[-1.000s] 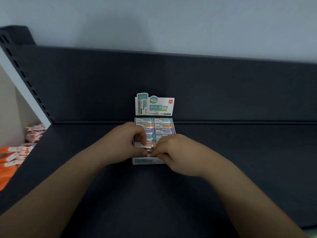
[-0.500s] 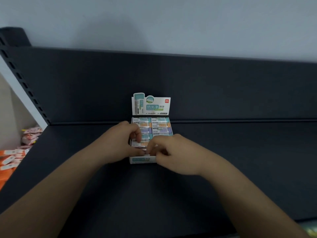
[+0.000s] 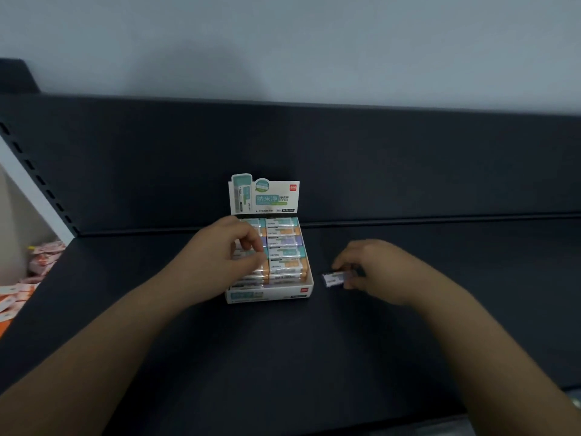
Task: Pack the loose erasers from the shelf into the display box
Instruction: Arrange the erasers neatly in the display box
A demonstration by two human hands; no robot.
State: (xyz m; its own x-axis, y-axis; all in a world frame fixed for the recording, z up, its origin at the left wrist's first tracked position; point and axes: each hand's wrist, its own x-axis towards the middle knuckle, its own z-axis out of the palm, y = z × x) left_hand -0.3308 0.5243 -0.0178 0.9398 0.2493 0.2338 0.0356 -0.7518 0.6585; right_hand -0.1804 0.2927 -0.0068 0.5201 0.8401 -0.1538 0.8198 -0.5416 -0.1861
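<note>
A white display box (image 3: 270, 294) with an upright header card (image 3: 264, 196) stands mid-shelf, holding rows of teal, orange and purple erasers (image 3: 284, 247). My left hand (image 3: 220, 256) lies over the box's left column, thumb and forefinger pinched around an eraser there. My right hand (image 3: 380, 272) is just right of the box, low on the shelf. Its fingertips grip a loose purple-and-white eraser (image 3: 334, 279) that lies on or just above the shelf surface.
The dark shelf (image 3: 283, 357) runs wide, with a dark back panel behind the box. At far left, beyond a white slotted upright (image 3: 34, 187), lie pink-and-white packets (image 3: 44, 256) and orange items. The shelf's front edge is at the lower right.
Both hands were together over the front of the box. My right hand has moved out to the right and now holds a purple eraser beside the box. My left hand stayed on the box.
</note>
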